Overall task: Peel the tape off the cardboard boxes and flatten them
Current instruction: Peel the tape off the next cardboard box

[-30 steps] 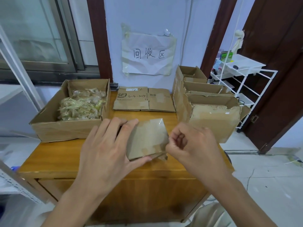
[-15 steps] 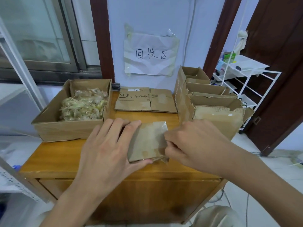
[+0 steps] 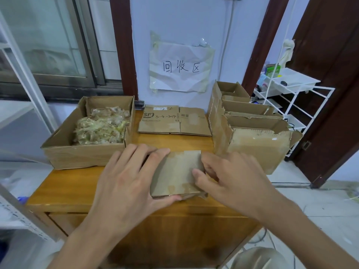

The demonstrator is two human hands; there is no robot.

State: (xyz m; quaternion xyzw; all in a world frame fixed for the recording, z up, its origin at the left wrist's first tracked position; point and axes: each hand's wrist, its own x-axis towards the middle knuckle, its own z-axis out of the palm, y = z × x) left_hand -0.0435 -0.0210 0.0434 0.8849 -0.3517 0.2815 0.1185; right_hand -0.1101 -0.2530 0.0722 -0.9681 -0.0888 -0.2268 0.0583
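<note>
- My left hand (image 3: 124, 181) grips the small flattened box (image 3: 175, 173), fingers over its far edge, thumb under its near edge.
- My right hand (image 3: 231, 177) pinches that box's right edge, thumb on top.

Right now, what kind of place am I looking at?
Probably a small indoor recycling corner: a handwritten paper sign taped to the wall, a flattened box on a wooden table, a box of peeled tape, and open boxes waiting.
</note>
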